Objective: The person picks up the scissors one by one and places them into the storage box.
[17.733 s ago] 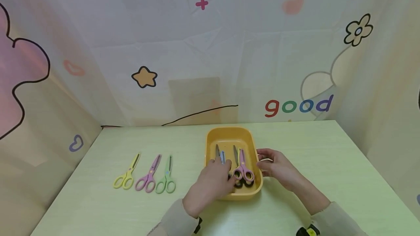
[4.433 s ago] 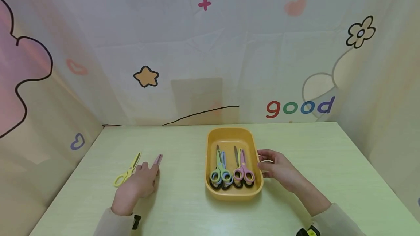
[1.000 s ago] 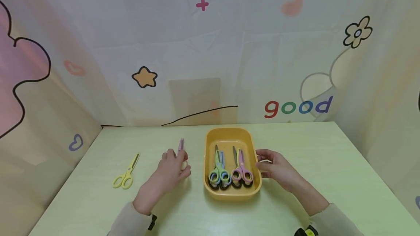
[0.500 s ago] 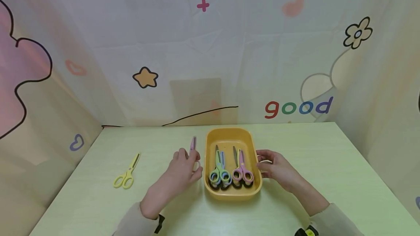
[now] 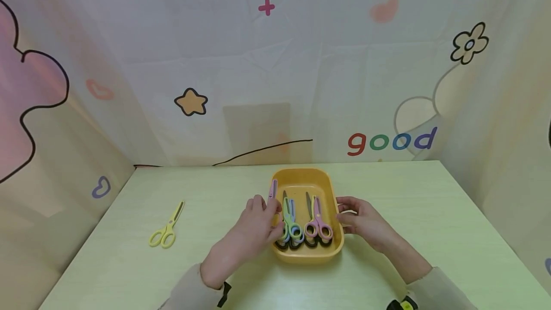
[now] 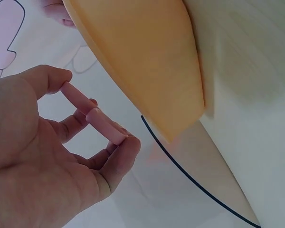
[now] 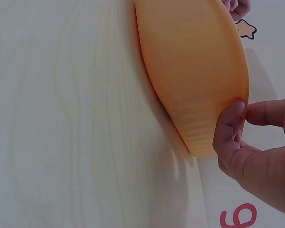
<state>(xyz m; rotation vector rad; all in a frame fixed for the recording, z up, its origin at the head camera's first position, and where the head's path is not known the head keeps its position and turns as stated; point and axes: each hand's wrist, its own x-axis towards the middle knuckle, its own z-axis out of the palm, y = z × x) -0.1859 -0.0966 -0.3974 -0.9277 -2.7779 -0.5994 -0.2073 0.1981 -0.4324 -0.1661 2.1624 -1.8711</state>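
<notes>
Purple-pink scissors (image 5: 273, 190) are held by their handle loops (image 6: 104, 126) between the thumb and fingers of my left hand (image 5: 255, 226). Their blades point away from me, and hand and scissors overlap the left rim of a yellow tray (image 5: 301, 257). Inside the tray, green scissors (image 5: 287, 214) lie over blue ones (image 5: 294, 207) on the left, partly hidden by my left hand. Pink scissors (image 5: 317, 216) rest on others at the right, with black handles (image 5: 312, 243) showing underneath. My right hand (image 5: 363, 219) pinches the tray's right rim (image 7: 247, 90).
Yellow scissors (image 5: 165, 228) lie alone on the pale wooden table (image 5: 112, 262), well left of the tray. A printed cloth (image 5: 241, 71) hangs behind the table and along both sides.
Green scissors went from the table into the tray, then my left hand took the purple-pink scissors and carried them right to the tray's left rim. My right hand stays at the tray.
</notes>
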